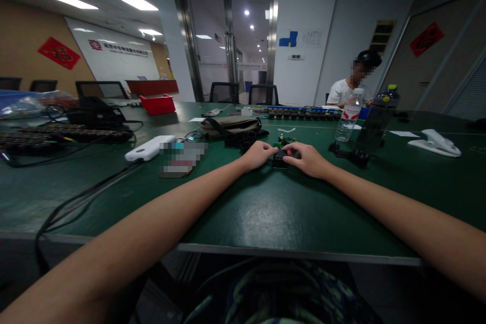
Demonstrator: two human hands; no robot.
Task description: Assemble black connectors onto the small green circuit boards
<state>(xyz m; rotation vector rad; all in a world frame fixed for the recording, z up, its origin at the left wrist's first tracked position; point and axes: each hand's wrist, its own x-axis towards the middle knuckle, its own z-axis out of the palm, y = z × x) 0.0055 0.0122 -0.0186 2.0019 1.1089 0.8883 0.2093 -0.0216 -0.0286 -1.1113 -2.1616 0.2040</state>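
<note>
A small black block-shaped part (280,160) rests on the green table in front of me, with a small green circuit-like piece (286,139) just behind it. My left hand (259,155) is closed at the block's left side, its fingertips at the upper edge. From the right, my right hand (306,159) pinches the same black part between thumb and fingers. Fingertips of both hands nearly meet over it and hide some of its top.
A brown pouch (230,126) and a white power bank (150,148) with a cable lie left. Right stand a clear bottle (348,117) and a dark bottle (374,124); beyond is a white scanner-like device (435,144). A person (343,91) sits across the table (258,217).
</note>
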